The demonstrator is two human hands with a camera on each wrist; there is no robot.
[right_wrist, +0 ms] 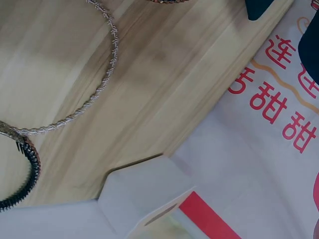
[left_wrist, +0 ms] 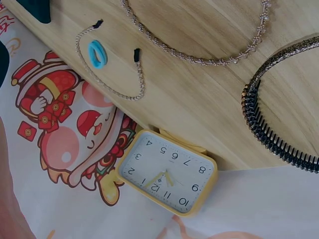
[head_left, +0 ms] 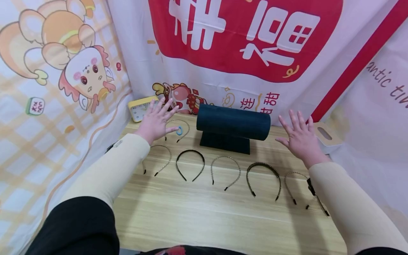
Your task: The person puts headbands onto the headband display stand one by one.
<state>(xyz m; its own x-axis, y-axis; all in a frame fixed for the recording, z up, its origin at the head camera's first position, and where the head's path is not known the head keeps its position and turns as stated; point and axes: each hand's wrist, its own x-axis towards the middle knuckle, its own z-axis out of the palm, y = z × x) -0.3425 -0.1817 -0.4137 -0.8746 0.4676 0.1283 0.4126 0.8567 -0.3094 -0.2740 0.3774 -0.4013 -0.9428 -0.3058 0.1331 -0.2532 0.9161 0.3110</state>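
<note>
In the head view my left hand (head_left: 156,122) is held over the table's back left, fingers spread, holding nothing. My right hand (head_left: 301,141) is likewise spread and bare over the right side. Below and between them lies a row of headbands, among them a black one (head_left: 190,151), a thin beaded one (head_left: 225,157) and a dark toothed one (head_left: 262,164). Close to my left fingertips, a small blue hair tie (left_wrist: 103,57) sits inside a thin headband (left_wrist: 112,92). Under my right forearm, a headband with a dark bow (head_left: 310,186) is partly hidden.
A dark roll-shaped display stand (head_left: 234,122) stands at the back middle. The yellow clock (left_wrist: 164,169) is at the back left corner, and a white box with a handle slot (head_left: 328,136) at the right edge. Printed cloth (head_left: 134,53) hangs around the wooden table (head_left: 197,216).
</note>
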